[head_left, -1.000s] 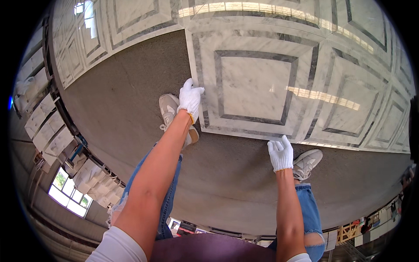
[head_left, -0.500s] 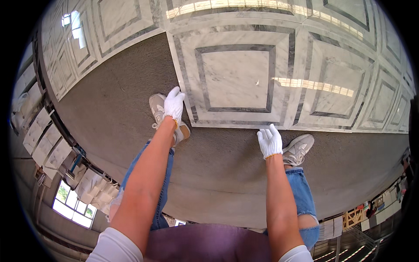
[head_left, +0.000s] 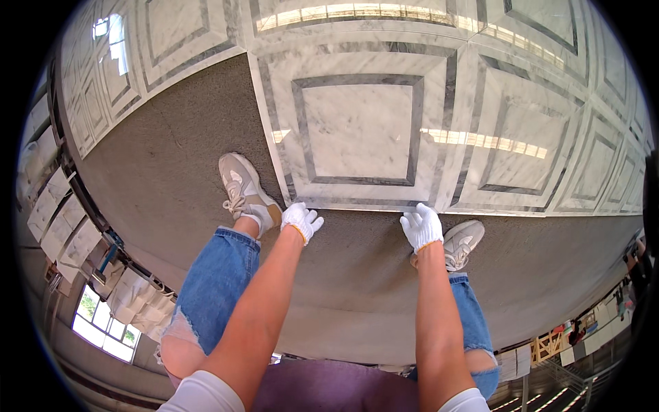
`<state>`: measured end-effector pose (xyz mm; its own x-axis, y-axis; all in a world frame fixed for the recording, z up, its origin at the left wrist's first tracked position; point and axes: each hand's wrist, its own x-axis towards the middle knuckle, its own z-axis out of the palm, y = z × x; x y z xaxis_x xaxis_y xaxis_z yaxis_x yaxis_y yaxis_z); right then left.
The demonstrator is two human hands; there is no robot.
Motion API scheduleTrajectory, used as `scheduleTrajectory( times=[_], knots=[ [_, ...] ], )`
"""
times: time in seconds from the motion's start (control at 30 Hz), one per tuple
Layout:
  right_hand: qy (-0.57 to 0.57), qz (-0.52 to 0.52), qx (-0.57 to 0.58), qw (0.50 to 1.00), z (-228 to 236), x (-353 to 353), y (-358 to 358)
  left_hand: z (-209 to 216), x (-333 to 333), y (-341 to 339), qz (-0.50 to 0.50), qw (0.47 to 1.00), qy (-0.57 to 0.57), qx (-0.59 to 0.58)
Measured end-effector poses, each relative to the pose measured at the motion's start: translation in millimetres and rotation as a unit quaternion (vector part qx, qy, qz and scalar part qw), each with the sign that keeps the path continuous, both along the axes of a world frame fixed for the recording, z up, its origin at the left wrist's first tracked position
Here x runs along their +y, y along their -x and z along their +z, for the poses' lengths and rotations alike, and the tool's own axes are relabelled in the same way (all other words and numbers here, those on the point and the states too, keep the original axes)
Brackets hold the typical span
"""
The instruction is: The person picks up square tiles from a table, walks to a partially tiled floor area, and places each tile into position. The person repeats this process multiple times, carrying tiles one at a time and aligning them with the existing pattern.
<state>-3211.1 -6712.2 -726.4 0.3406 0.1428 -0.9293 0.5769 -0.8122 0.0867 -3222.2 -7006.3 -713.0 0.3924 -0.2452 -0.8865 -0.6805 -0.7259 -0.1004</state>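
Observation:
A square marble tile (head_left: 360, 134), white with grey inlaid frames, lies in front of me as part of a larger patterned panel. At its near edge, close to the left corner, my left hand (head_left: 302, 223) in a white knit glove has its fingers curled against the rim. My right hand (head_left: 421, 228), gloved alike, holds the same edge near the tile's right corner. Some fingertips are hidden at the rim. A thin strip of the tile's front side shows between my hands.
More framed marble tiles (head_left: 528, 134) adjoin on the right and beyond. Grey rough flooring (head_left: 199, 130) borders the tile's left side. My left shoe (head_left: 244, 185) and right shoe (head_left: 463, 244) stand outside my hands. Stacked slabs (head_left: 65, 226) line the far left.
My left hand has come from the tile's left side to its near edge. My right hand has closed onto that edge. A new light reflection shows at the tile's left.

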Motion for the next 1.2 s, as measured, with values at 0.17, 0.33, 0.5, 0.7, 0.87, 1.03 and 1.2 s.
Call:
scheduleTrajectory(
  times=[0.17,0.33,0.5,0.7,0.87,1.03,1.2],
  knots=[
    [-0.002,-0.005,0.022,1.000,-9.0,9.4,-20.1,-1.8,33.7,2.3,0.074,0.996,-0.039,0.003],
    [-0.007,0.010,0.024,1.000,-2.6,4.8,-23.9,-17.4,28.8,-32.0,0.097,0.995,-0.006,-0.004],
    [-0.042,0.017,0.023,0.999,0.7,0.9,-24.7,-22.8,35.9,-44.4,0.105,0.994,0.023,-0.005],
    [-0.047,0.039,0.070,0.996,-8.6,1.1,-5.7,-26.2,31.2,-14.0,0.105,0.994,-0.002,0.040],
    [-0.032,0.096,0.047,0.994,-1.7,-7.9,-3.1,-10.0,19.8,-11.2,0.010,0.997,-0.077,0.031],
    [0.003,0.111,0.095,0.989,36.4,-12.0,5.0,48.7,21.1,48.2,-0.328,0.920,-0.212,0.002],
    [0.008,0.138,0.190,0.972,133.3,-13.3,46.1,148.9,54.0,90.3,-0.371,0.896,-0.199,0.141]
  ],
)
